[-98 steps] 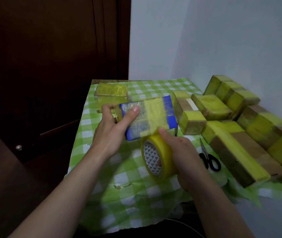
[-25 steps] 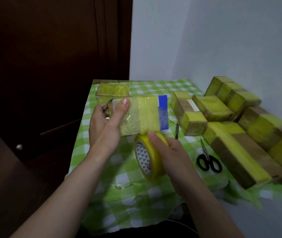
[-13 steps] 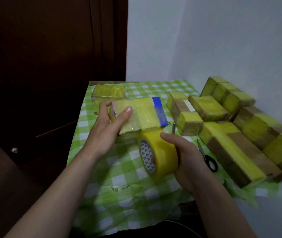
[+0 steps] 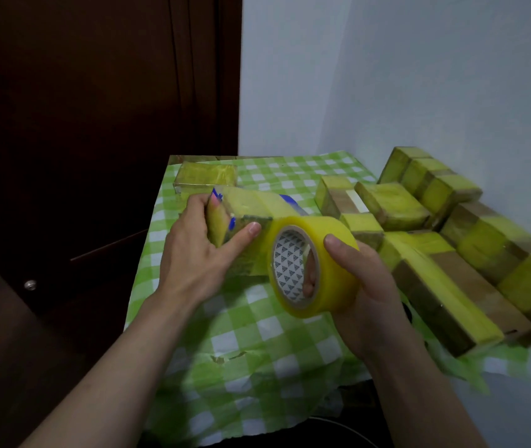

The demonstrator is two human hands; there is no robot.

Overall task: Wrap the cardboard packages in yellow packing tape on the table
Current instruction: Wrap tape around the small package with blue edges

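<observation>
This looks like a plain room in a home, used as a makeshift packing corner. A small bench (image 4: 193, 158) stands where two bare white painted walls (image 4: 419, 76) meet, under a thin, torn green-and-white checked cover (image 4: 257, 344) of the household kind. To the left stands tall dark brown wooden panelling (image 4: 96, 108), a door or wardrobe, with a small round metal knob (image 4: 30, 285). Yellow-taped cardboard packages (image 4: 471, 253) pile up along the right wall.

No text, brand or number can be read; the cardboard core of the tape roll (image 4: 335, 282) bears only a printed pattern of small dark triangles.
</observation>
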